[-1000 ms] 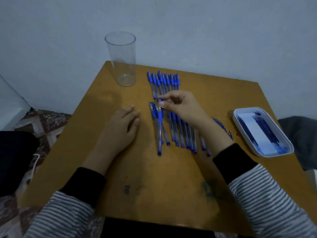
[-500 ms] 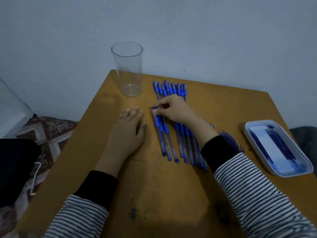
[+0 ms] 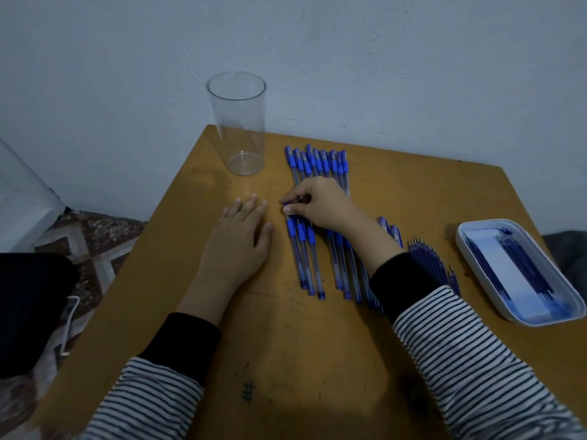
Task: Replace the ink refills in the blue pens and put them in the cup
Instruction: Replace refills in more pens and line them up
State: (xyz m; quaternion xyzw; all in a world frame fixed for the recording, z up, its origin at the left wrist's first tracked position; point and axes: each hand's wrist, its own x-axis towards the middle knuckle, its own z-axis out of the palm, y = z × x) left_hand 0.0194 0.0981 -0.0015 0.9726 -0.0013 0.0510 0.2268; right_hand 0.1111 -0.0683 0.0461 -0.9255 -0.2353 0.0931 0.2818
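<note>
My right grip (image 3: 317,204) pinches the top of a pen (image 3: 296,252) on the table (image 3: 317,360); my left grip (image 3: 241,236) lies flat, fingers straight.

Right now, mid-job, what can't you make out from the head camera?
All in the head view:
- The pen the right hand pinches: only one blue end shows past the fingers.
- Loose refills: the right sleeve covers part, so no count.
- Tray contents: dark and blurred, refills inside uncountable.
- Which pens already hold new refills: too small to tell.
</note>
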